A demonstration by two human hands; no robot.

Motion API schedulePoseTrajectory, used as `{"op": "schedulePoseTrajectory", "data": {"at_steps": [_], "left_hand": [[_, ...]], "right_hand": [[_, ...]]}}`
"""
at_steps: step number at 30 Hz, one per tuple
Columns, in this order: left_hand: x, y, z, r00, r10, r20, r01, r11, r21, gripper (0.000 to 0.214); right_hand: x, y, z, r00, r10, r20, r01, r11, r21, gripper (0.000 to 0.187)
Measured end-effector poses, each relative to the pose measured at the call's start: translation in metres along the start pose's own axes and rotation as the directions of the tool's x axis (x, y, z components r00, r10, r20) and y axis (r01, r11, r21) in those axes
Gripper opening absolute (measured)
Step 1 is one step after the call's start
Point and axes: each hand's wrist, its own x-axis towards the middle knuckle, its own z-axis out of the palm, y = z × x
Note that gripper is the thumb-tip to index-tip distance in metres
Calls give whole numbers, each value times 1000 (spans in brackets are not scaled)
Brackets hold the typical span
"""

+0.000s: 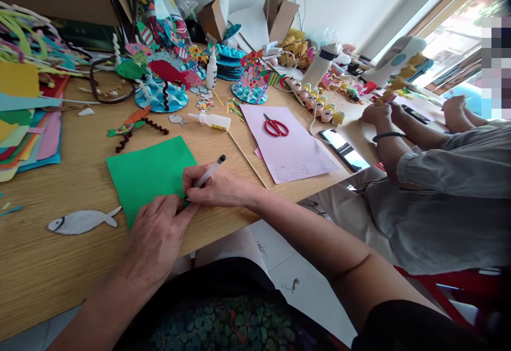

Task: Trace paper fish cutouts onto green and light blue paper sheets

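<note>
Right hand (pixel 219 186) holds pen (pixel 212 169) — at green paper (pixel 149 170)

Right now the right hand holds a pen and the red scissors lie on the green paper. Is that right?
Not quite: the head view shows the red scissors on the purple paper, not the green paper. The right hand does hold a pen.

The wooden table (pixel 40 266) bears green paper (pixel 149 172), lilac paper (pixel 293 151) and a fish cutout (pixel 82 222).
</note>
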Motion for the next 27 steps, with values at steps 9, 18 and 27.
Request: {"op": "schedulePoseTrajectory", "data": {"at_steps": [9,18,27], "left_hand": [[0,0,-2,1000,10,-4,-10,1000,-16,46],[1,0,0,1000,16,22,-15,1000,-6,42],[10,-11,-2,992,122,18,-121,991,-59,48]], "right_hand": [[0,7,-2,999,-25,20,24,997,74,5],[-22,10,2,943,1,-334,-45,992,-122,6],[-26,16,10,928,-1,-374,-101,962,-253,11]]}}
